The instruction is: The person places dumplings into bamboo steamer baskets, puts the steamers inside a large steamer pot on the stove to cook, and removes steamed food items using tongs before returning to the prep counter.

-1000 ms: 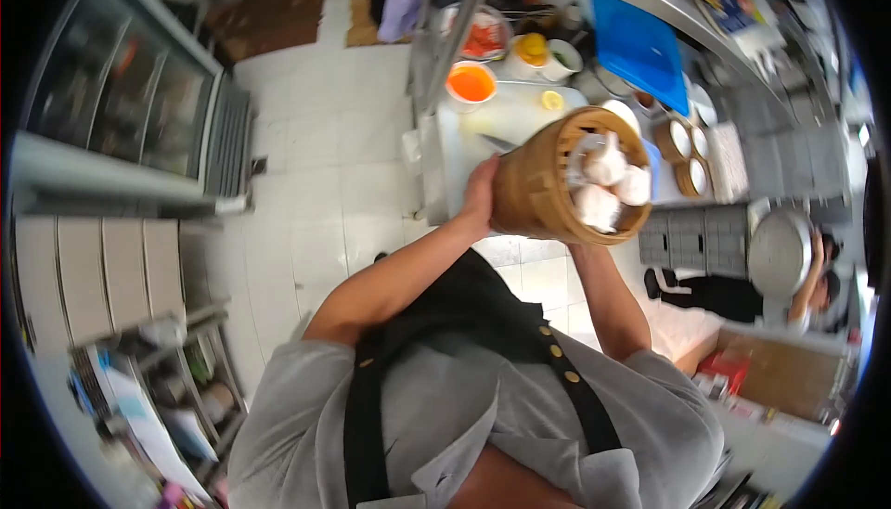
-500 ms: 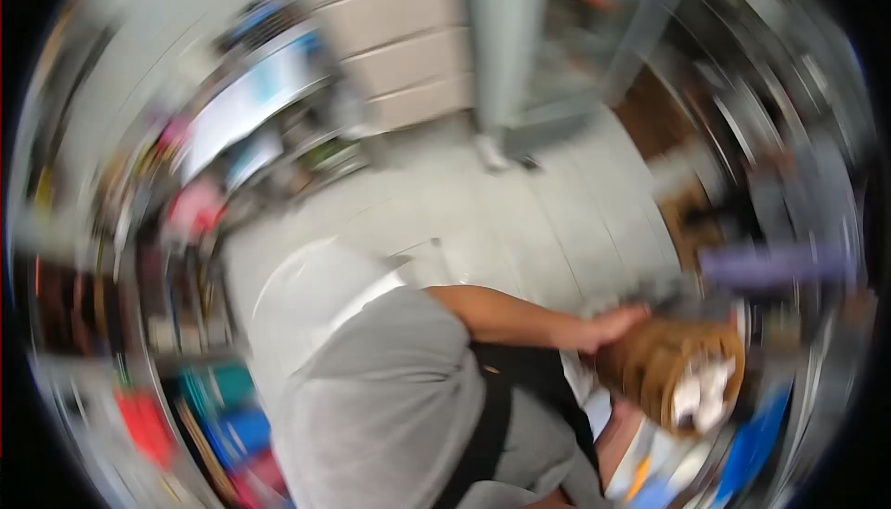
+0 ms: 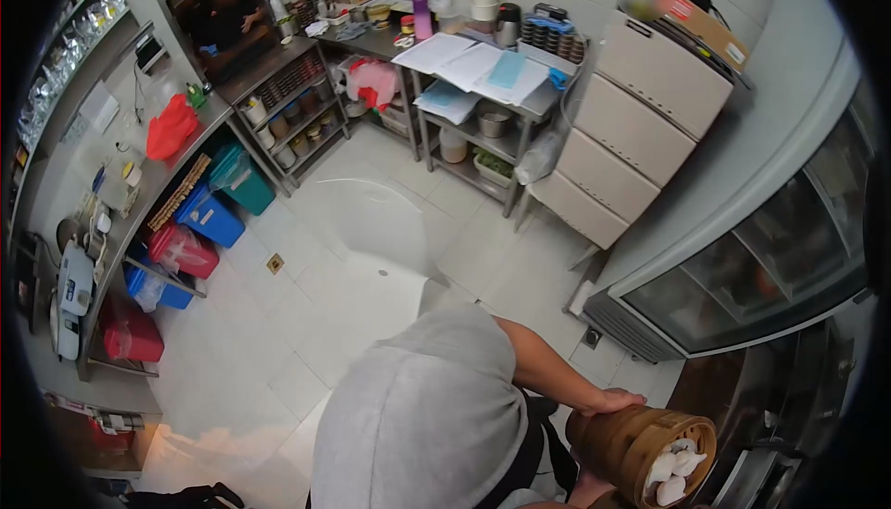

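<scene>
A stack of bamboo steamer baskets is held at the lower right, and its round end faces the lower right of the view. White filled buns or dumplings sit in the end basket. My left hand is closed against the upper side of the stack, at the end of my bare forearm. Partly hidden behind the stack and my body, my right hand is at its lower side, with its fingers out of sight.
A glass-door fridge and a beige drawer cabinet stand along the right. Papers lie on a metal table. Coloured bins line the left under a counter. A person is beyond a wall opening.
My view has swung round and sharpened from blur, now taking in the fridge, wall opening and left counter. The steamer stack stays held and sits lower and slightly left in view.
</scene>
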`<state>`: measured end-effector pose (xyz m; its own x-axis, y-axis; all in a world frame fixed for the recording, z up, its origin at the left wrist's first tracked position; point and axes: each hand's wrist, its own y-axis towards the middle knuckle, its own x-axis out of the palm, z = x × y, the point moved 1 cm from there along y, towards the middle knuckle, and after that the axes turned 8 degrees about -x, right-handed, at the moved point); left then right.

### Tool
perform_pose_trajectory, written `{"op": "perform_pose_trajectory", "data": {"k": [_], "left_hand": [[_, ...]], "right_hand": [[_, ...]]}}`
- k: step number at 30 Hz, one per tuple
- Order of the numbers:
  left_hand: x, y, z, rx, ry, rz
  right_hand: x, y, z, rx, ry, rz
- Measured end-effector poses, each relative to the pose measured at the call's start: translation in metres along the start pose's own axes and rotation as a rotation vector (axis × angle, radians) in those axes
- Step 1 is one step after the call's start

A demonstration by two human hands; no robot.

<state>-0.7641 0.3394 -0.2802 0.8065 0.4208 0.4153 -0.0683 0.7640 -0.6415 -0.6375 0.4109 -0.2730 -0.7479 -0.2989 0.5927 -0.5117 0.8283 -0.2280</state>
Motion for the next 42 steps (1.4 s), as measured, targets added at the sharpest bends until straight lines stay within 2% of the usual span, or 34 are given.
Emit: {"op": "perform_pose_trajectory", "data": {"k": [1, 3, 6, 7, 8, 9, 10, 12, 13, 16, 18, 19, 22, 23, 26, 27, 29, 31, 34, 35, 38, 40, 42], "left_hand": [[0.004, 0.019, 0.017, 0.01, -0.01, -0.001], [0.006, 0.074, 0.041, 0.155, -0.084, -0.069], [0.043, 0.125, 0.081, 0.123, -0.404, -0.243], [0.056, 0.132, 0.106, -0.026, -0.437, -0.152], [0.062, 0.137, 0.126, -0.011, -0.38, -0.312], [0.075, 0.147, 0.151, -0.168, -0.277, -0.177], [0.079, 0.17, 0.161, -0.054, -0.093, -0.143], [0.084, 0.239, 0.174, 0.038, -0.102, -0.237], [0.091, 0.257, 0.19, 0.0, -0.039, -0.215], [0.106, 0.321, 0.241, -0.081, 0.029, -0.196], [0.133, 0.344, 0.281, -0.129, 0.068, -0.198], [0.146, 0.366, 0.297, -0.138, 0.065, -0.22], [0.196, 0.414, 0.341, -0.192, 0.086, -0.272], [0.212, 0.425, 0.361, -0.225, 0.109, -0.276], [0.247, 0.495, 0.394, -0.288, 0.189, -0.36], [0.255, 0.532, 0.401, -0.315, 0.214, -0.377], [0.288, 0.567, 0.425, -0.378, 0.287, -0.368], [0.333, 0.587, 0.461, -0.353, 0.283, -0.36], [0.38, 0.668, 0.484, -0.319, 0.208, -0.478], [0.396, 0.701, 0.491, -0.289, 0.177, -0.535], [0.469, 0.71, 0.546, -0.387, 0.276, -0.294], [0.495, 0.792, 0.549, -0.209, 0.212, -0.479], [0.549, 0.79, 0.595, -0.322, 0.258, -0.383]], "right_hand": [[-0.008, 0.023, -0.012, 0.005, 0.018, -0.008], [-0.029, 0.067, -0.042, 0.01, 0.062, -0.016], [-0.056, 0.109, -0.086, -0.017, 0.178, 0.054], [-0.062, 0.125, -0.098, -0.016, 0.243, 0.073], [-0.066, 0.139, -0.108, -0.025, 0.31, 0.085], [-0.066, 0.159, -0.117, -0.034, 0.372, 0.078], [-0.064, 0.176, -0.127, -0.032, 0.439, 0.069], [-0.053, 0.217, -0.146, -0.034, 0.555, 0.029], [-0.055, 0.242, -0.152, -0.035, 0.605, 0.016], [-0.105, 0.33, -0.15, -0.042, 0.494, 0.018], [-0.117, 0.369, -0.169, -0.098, 0.317, 0.111], [-0.128, 0.392, -0.179, -0.04, 0.361, 0.115], [-0.149, 0.434, -0.224, -0.096, 0.343, 0.231], [-0.157, 0.449, -0.237, -0.028, 0.268, 0.232], [-0.153, 0.493, -0.29, -0.16, 0.319, 0.443], [-0.14, 0.502, -0.318, -0.123, 0.334, 0.481], [-0.164, 0.537, -0.341, -0.141, 0.319, 0.52], [-0.167, 0.569, -0.38, -0.118, 0.321, 0.624], [-0.217, 0.633, -0.413, -0.077, 0.293, 0.605], [-0.231, 0.655, -0.427, -0.15, 0.322, 0.596], [-0.276, 0.721, -0.472, -0.167, 0.394, 0.609], [-0.307, 0.766, -0.506, -0.336, 0.453, 0.608], [-0.345, 0.815, -0.538, -0.421, 0.46, 0.548]]}}
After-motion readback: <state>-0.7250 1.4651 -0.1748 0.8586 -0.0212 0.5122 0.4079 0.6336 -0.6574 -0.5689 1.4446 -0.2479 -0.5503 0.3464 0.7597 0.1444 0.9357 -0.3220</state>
